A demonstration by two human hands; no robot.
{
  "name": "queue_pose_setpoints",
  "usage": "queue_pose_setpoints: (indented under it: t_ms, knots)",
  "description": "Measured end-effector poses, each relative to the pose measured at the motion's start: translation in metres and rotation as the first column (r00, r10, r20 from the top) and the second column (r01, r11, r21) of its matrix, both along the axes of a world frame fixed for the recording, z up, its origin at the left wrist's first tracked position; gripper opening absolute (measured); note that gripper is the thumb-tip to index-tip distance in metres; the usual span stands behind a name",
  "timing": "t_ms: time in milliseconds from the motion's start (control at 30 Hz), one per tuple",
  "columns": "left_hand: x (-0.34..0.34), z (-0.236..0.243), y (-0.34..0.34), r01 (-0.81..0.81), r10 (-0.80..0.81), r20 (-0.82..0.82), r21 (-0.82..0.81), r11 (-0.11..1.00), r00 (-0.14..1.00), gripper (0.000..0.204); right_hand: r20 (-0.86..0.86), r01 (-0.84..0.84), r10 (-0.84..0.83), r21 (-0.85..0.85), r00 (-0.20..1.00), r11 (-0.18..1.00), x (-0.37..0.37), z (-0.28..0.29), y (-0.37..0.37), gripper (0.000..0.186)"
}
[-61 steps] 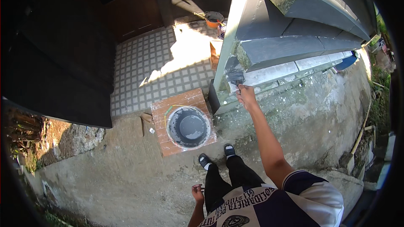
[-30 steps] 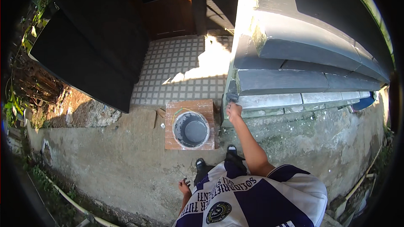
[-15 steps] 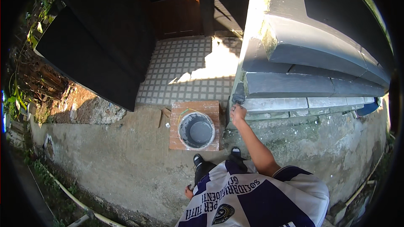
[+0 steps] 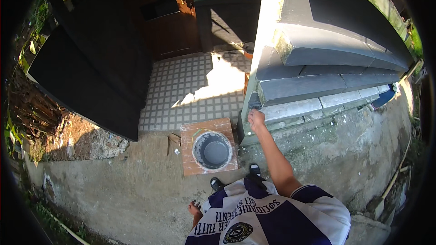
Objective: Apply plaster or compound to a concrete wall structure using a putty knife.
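Since two seconds ago the torso has leaned further over the legs, and the right hand (image 4: 256, 118) is still up at the wall's narrow end. It's closed around a grey-loaded brush (image 4: 255, 101), bristles against the corner. Just beside, the ledge (image 4: 313, 87) looks already coated dark grey; the block course (image 4: 297, 108) below is pale, apparently not yet covered. Nearer the feet, a bucket (image 4: 198, 159) holding grey paint (image 4: 215, 151) sits on a brown board (image 4: 188, 166). The left hand (image 4: 194, 208) hangs loose, seemingly empty.
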State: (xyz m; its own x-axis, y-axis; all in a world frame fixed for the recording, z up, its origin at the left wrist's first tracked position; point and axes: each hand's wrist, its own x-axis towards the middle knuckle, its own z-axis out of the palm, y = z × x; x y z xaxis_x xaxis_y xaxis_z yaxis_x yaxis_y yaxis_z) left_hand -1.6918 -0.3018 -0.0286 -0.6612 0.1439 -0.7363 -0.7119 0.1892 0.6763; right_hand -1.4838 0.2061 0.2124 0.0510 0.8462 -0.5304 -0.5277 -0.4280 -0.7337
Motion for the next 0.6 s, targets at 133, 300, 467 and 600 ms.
queue_pose_setpoints:
  t_ms: [133,300,467,600]
  knots:
    - [-0.01,-0.021,0.011,0.048,-0.045,-0.052,0.055,0.997,0.998,0.03,-0.084,0.036,-0.028,0.094,0.996,0.995,-0.006,0.025,-0.028,0.013]
    - [-0.03,-0.043,0.024,0.187,-0.161,-0.161,0.163,0.969,0.974,0.026,-0.138,0.108,-0.076,0.242,0.988,0.964,0.001,0.032,-0.048,0.021]
    - [-0.033,-0.016,0.036,0.273,-0.256,-0.134,0.13,0.953,0.957,0.026,-0.176,0.128,-0.077,0.3,0.981,0.945,0.004,0.008,-0.046,0.022]
    - [-0.033,-0.005,0.03,0.334,-0.325,-0.113,0.072,0.94,0.939,0.028,-0.255,0.206,-0.128,0.306,0.958,0.929,-0.01,-0.001,-0.043,0.022]
